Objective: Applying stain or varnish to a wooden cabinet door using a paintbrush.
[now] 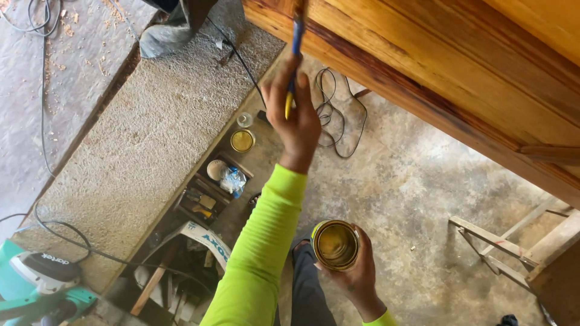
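Observation:
My left hand [297,121], in a lime-green sleeve, reaches up and grips a paintbrush [295,45] with a blue and yellow handle. The brush tip touches the lower edge of a large varnished wooden panel [459,66] overhead. My right hand [357,279] holds an open round tin [335,244] of brownish-yellow liquid low by my body, fingers wrapped around its side.
A black cable [335,115] lies coiled on the stained concrete floor. A small tin with a lid [242,140], a wooden box of small items [211,190] and scrap wood sit beside a raised concrete slab [139,157]. A teal power tool [39,284] lies bottom left, a wooden frame [513,247] at right.

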